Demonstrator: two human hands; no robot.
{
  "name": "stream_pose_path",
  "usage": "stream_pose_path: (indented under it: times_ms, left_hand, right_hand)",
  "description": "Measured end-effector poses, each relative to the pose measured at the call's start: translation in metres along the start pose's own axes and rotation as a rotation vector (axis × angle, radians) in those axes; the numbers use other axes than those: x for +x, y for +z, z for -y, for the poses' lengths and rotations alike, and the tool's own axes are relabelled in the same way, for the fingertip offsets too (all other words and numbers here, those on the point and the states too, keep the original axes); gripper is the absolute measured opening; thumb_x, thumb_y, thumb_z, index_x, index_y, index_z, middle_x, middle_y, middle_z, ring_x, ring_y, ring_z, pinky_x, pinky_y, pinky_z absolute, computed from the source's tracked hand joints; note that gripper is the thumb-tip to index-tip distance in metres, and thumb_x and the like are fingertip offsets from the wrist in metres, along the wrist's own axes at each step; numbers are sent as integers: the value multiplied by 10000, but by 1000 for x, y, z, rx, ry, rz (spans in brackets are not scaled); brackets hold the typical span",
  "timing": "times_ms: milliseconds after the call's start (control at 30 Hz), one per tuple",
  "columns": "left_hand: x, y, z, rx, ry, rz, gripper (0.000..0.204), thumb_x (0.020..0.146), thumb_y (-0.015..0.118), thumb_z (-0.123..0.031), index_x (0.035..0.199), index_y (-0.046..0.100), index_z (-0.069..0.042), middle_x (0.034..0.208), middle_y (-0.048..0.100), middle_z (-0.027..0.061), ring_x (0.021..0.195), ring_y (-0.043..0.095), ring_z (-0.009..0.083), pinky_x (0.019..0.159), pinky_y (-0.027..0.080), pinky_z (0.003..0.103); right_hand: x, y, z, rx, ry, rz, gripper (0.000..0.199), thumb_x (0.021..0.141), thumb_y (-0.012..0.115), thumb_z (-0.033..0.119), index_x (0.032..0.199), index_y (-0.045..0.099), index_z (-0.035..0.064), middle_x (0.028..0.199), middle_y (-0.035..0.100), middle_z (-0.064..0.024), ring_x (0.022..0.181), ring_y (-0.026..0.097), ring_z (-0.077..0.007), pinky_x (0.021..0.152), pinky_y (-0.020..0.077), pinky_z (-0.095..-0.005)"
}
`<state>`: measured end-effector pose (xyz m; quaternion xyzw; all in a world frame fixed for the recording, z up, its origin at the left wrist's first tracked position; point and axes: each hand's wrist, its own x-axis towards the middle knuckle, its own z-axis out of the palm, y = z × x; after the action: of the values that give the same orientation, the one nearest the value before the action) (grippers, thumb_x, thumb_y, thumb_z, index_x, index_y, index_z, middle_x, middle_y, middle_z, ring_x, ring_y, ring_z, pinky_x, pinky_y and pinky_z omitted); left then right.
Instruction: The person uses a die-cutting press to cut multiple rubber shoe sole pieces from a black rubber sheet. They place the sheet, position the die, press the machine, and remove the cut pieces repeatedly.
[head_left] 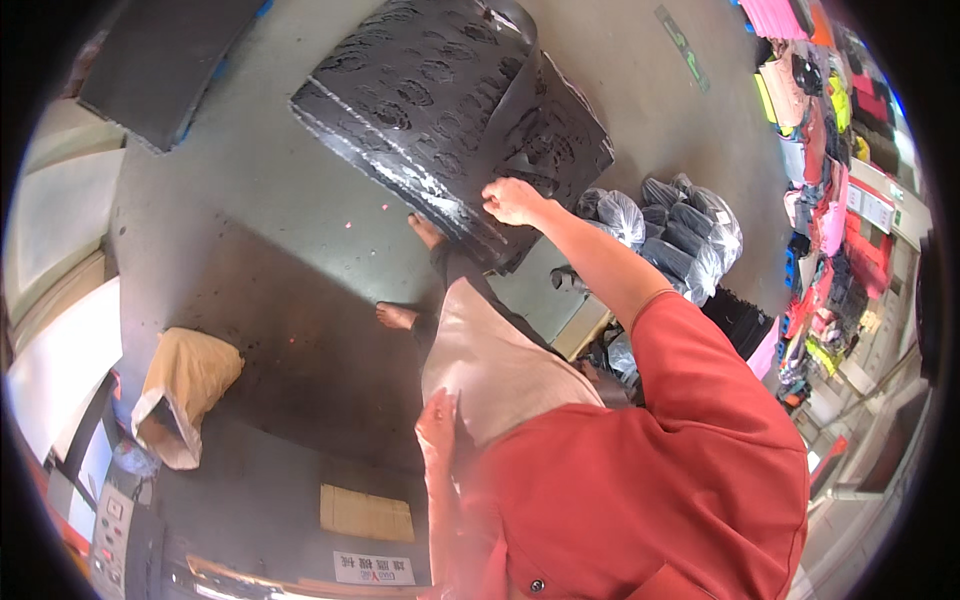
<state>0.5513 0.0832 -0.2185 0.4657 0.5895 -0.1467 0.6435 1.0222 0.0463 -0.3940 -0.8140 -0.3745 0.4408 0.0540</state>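
Observation:
A stack of black foam-like sheets [400,90] with rows of cut-out shapes lies in front of me. A long dark strip [510,95] loops over its right part. My right hand [512,202] is over the stack's near right side, fingers curled closed; whatever they may grip is hidden. Close to my body, beside the beige apron [500,375], my left hand [436,425] has its fingers drawn together. I cannot make out anything in them.
Clear plastic bags of dark pieces [690,230] are piled right of the stack. Colourful stacked sheets [825,200] line the far right. An open tan sack [190,395] lies at left, near a control panel [112,530]. A dark board [165,70] sits at upper left.

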Motion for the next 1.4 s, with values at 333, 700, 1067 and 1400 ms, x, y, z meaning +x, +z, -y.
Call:
stream_pose_path:
  times_ms: [333, 700, 1067, 1400]
  left_hand:
    - [35, 14, 44, 163, -299, -63, 355, 1084, 629, -264, 1290, 727, 9, 1018, 784, 80, 854, 727, 132, 764, 583, 282]
    - [48, 11, 46, -202, -438, -74, 305, 1068, 613, -150, 1310, 691, 18, 1014, 771, 95, 858, 727, 155, 765, 577, 276]
    - [58, 24, 49, -118, -184, -70, 281, 1106, 553, -186, 1276, 724, -42, 1040, 789, 76, 875, 738, 137, 755, 574, 274]
    - [25, -22, 59, -220, 19, -148, 303, 1087, 609, -242, 1243, 727, -11, 993, 763, 55, 865, 701, 121, 790, 585, 303]
  right_hand:
    - [210, -44, -84, -577, 81, -32, 385, 963, 666, 277, 1271, 697, 49, 1298, 649, -149, 1278, 594, -335, 1082, 506, -452]
    - [195, -89, -185, -818, 322, 300, 576, 1068, 475, 548, 1301, 749, 99, 1406, 665, -105, 1409, 530, -293, 1183, 303, -596]
    - [-71, -35, -282, -793, 145, 259, 315, 903, 599, 285, 833, 770, 29, 865, 757, -232, 841, 753, -422, 792, 616, -506]
    - [-148, 58, 16, 201, 60, 215, 335, 963, 644, 356, 1044, 769, 56, 956, 759, -198, 924, 728, -380, 836, 562, -439]
